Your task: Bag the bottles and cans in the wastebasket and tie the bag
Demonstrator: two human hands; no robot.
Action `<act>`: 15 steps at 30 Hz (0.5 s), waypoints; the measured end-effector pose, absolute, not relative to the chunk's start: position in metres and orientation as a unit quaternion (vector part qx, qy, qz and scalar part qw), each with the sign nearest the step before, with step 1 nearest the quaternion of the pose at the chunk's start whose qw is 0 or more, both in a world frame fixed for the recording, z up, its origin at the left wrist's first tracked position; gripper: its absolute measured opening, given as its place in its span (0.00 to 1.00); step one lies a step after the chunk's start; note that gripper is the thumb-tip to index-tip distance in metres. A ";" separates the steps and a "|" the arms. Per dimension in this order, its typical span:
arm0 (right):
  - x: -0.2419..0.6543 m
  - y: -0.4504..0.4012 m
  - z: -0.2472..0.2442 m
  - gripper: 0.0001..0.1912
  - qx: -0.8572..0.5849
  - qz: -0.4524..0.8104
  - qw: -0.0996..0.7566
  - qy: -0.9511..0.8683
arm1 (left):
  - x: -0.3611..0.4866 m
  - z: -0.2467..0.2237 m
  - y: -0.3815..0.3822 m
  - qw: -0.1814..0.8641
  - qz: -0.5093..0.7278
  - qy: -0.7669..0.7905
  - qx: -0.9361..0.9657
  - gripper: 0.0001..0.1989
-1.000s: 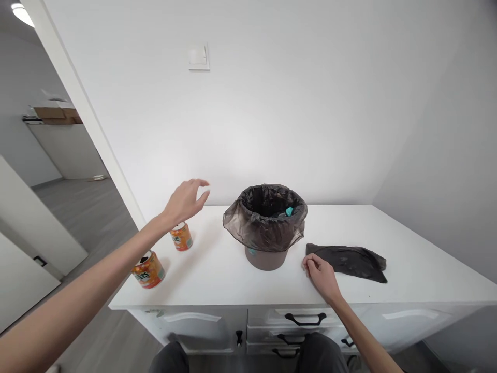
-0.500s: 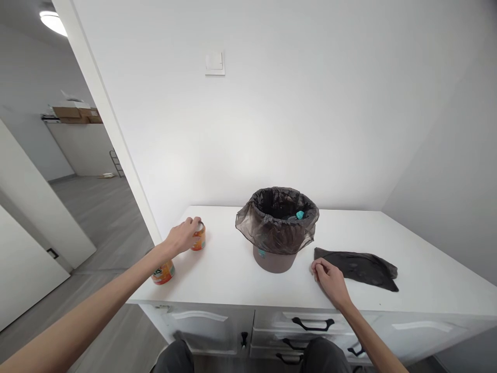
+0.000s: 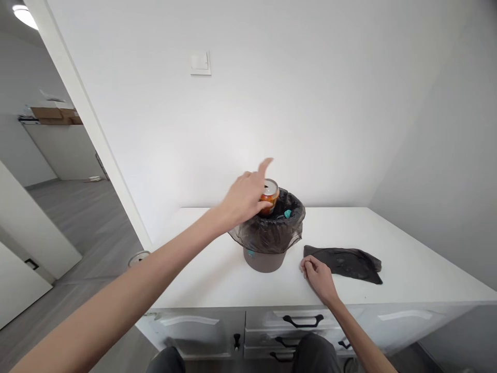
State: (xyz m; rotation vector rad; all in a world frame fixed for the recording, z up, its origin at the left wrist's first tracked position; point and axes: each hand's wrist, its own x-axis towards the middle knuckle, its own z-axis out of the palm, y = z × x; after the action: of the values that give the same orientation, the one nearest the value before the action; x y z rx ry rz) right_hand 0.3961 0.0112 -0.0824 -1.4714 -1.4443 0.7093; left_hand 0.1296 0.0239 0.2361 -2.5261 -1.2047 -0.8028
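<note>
White countertop (image 3: 411,269): two cans (image 3: 139,257), one lined bin (image 3: 264,262), one loose bag (image 3: 347,261); left grip (image 3: 245,196) spread, perhaps touching can (image 3: 272,190); right grip (image 3: 320,278) curled.

Left hand (image 3: 246,198) reaches forward, index raised; right hand (image 3: 319,278) curled.

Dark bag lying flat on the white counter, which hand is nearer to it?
Right. Your right hand is at the bag's left end; your left hand is farther left, above the bin.

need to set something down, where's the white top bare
Bare: between the flat black bag and the right wall; behind that bag; between the bin, left forearm and front edge. Crowded: the bin's mouth, with left hand and can, and around the right hand.
</note>
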 end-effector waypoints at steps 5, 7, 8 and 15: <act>0.392 0.007 -0.072 0.13 -0.594 0.295 0.468 -0.585 | 0.152 0.200 0.065 0.105 -0.220 -0.406 -0.881 0.51; 0.390 0.005 -0.067 0.13 -0.593 0.299 0.469 -0.582 | 0.128 0.190 0.072 0.110 -0.272 -0.408 -0.864 0.43; 0.390 0.004 -0.066 0.13 -0.592 0.301 0.470 -0.581 | 0.109 0.187 0.070 0.119 -0.293 -0.420 -0.850 0.39; 0.385 0.001 -0.057 0.13 -0.596 0.308 0.477 -0.568 | -0.085 0.140 -0.008 0.129 -0.200 -0.662 -0.711 0.34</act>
State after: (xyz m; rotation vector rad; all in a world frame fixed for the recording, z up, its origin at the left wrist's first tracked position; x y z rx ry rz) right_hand 0.3853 0.0006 -0.0571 -1.4556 -1.3870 0.7513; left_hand -0.0854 -0.0085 0.1401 -2.0659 -1.9237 -0.5817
